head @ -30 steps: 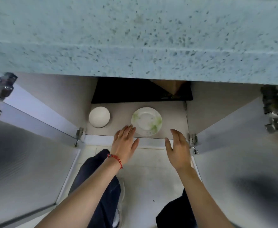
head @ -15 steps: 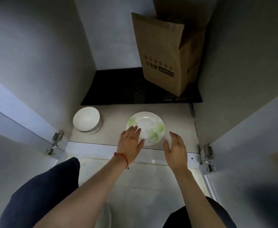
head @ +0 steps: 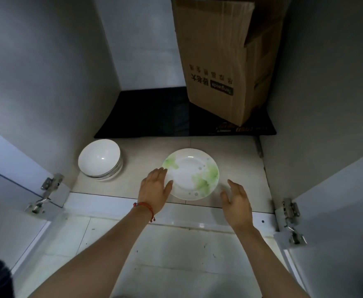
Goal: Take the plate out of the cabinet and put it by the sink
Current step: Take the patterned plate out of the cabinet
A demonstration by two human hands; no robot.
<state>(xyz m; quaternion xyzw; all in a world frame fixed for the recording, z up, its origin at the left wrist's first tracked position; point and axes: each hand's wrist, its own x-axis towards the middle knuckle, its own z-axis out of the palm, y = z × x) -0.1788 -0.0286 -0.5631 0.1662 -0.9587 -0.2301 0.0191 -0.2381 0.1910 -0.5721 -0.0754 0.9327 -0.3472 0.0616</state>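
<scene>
plate (head: 190,173): white w/ green leaf print, lies flat on cabinet floor (head: 150,151), near its front edge, a bit right of centre.
left hand (head: 154,188): palm down, fingers spread loosely, at plate's left rim; thumb side touching or just over the rim, can't tell if it grips yet. Red string bracelet (head: 145,206) on wrist.
right hand (head: 236,201): open, fingers relaxed and apart, holding nothing; just beside plate's right-front rim, small gap showing, not touching.
plate vs hands: between the two hands, further into the cabinet than both wrists.
bowls (head: 100,159): white stack, front-left part of cabinet floor, close to left wall, well apart from plate.
cardboard box (head: 221,61): upright, top flap open, back-right corner, standing on black mat (head: 154,115) that covers back part of floor.
doors: both swung open, metal hinges (head: 47,192) at front corners, l and r.
</scene>
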